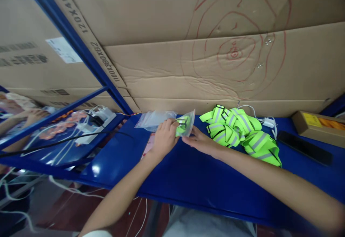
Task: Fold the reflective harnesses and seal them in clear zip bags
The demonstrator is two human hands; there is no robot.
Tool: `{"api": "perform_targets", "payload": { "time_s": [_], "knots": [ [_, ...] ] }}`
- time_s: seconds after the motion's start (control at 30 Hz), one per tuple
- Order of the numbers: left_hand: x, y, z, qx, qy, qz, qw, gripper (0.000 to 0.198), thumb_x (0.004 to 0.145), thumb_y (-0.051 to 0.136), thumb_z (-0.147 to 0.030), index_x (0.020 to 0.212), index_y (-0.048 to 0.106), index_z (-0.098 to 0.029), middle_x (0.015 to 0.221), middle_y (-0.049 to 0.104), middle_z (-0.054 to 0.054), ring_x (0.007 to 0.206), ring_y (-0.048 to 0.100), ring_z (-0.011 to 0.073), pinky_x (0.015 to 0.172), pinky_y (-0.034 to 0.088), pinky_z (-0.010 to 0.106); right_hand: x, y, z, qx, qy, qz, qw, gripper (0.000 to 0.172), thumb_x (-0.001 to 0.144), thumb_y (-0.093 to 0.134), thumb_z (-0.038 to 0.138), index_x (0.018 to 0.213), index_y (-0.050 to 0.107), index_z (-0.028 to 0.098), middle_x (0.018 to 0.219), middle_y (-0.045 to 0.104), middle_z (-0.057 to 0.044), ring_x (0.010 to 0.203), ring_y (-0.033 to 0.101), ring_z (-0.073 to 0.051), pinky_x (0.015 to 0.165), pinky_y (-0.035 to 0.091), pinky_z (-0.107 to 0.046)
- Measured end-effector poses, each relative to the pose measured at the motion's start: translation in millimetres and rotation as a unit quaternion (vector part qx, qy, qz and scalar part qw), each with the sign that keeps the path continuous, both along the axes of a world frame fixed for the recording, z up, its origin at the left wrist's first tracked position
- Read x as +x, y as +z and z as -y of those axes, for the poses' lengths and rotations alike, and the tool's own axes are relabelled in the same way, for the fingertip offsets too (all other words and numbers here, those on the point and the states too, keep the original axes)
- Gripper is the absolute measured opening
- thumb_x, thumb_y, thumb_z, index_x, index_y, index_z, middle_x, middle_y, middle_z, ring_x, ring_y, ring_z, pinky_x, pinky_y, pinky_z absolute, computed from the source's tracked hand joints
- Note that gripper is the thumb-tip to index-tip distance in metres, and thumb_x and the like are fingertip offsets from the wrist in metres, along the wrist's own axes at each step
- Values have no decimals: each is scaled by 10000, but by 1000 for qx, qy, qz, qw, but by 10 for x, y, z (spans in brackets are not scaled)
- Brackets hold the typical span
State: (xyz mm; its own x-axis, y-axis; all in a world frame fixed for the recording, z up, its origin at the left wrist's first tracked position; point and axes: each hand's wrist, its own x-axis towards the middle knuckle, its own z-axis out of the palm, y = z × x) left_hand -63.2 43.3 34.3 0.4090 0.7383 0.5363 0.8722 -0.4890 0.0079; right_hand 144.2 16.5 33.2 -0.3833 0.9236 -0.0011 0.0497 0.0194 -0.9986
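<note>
My left hand (165,138) and my right hand (199,141) meet over a blue shelf (188,176). Between them is a small clear plastic bag (185,123) with a folded neon-green reflective band inside. The left hand's fingers are closed on the bag's left side. My right hand pinches its lower right edge. A pile of several neon-green reflective bands (239,132) with grey stripes lies just right of my right hand. A stack of empty clear bags (153,119) lies behind my left hand.
Large cardboard boxes (215,50) with red scribbles form a wall behind the shelf. A black phone (304,147) and a long brown box (318,127) lie at the right. A white power strip (94,122) with cables sits at the left, beside another person's arm (16,116).
</note>
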Motion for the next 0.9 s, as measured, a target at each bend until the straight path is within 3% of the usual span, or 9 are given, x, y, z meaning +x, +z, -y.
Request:
{"api": "perform_targets", "payload": {
  "time_s": [0.07,0.13,0.33,0.43,0.53,0.63,0.73,0.8,0.9],
  "knots": [
    [99,-33,-29,-3,13,-12,1000,300,942,509,-180,1236,566,-162,1191,610,167,1073,601,335,922,478,469,-270,-23,-174,9,-43,-72,996,667,799,794,529,1360,571,246,1286,697,-86,1039,712,-203,816,601,-305],
    [133,-39,-102,-8,16,-20,1000,330,967,482,-189,1290,545,-173,1172,605,156,1066,601,329,922,488,475,-435,-118,-321,11,-86,-88,992,621,823,755,560,1341,581,266,1247,713,-60,1072,704,-207,833,602,-313],
    [66,-133,-239,-64,-54,-29,996,623,958,616,-366,1496,357,-187,1359,546,175,1258,564,333,1040,495,491,-424,-573,-702,-26,-194,-72,978,508,873,642,610,1083,656,148,803,721,-66,630,682,-192,525,561,-296],
    [107,-214,-144,-100,-121,-23,987,691,971,603,-369,1559,285,-195,1581,359,214,1471,396,355,1157,415,520,-350,-641,-806,1,-233,-73,970,512,909,562,628,1121,632,166,843,719,-64,636,677,-189,494,549,-281],
    [203,-230,-39,-98,-132,-26,986,622,998,548,-332,1562,315,-214,1675,215,188,1538,299,350,1187,383,513,-290,-548,-835,69,-274,-67,957,530,956,476,619,1260,557,192,1036,718,-81,766,691,-186,578,574,-282],
    [237,-188,-29,-89,-87,-34,992,509,1029,468,-303,1523,399,-205,1607,370,173,1456,423,328,1143,417,497,-227,-408,-812,154,-318,-42,935,584,931,556,584,1353,477,187,1252,639,-131,1014,661,-221,807,588,-347],
    [91,-132,-132,-114,19,-39,993,418,1043,429,-309,1437,525,-208,1460,549,145,1330,533,299,1115,421,487,-177,-347,-745,241,-329,19,913,585,865,700,464,1343,511,184,1374,542,-168,1278,531,-286,1049,493,-439],
    [-95,-107,-231,-131,93,-41,986,366,1042,444,-371,1299,652,-214,1460,553,148,1338,518,328,1148,355,550,-173,-371,-683,308,-302,134,892,516,882,689,359,1344,525,198,1393,520,-162,1331,498,-290,1072,479,-438],
    [-397,-99,-369,-157,157,-33,974,413,1031,458,-475,1123,750,-197,1452,563,181,1372,477,389,1149,257,678,-207,-455,-598,358,-251,280,855,448,903,643,257,1335,535,208,1347,549,-137,1266,563,-276,970,540,-393]
  ]
}}
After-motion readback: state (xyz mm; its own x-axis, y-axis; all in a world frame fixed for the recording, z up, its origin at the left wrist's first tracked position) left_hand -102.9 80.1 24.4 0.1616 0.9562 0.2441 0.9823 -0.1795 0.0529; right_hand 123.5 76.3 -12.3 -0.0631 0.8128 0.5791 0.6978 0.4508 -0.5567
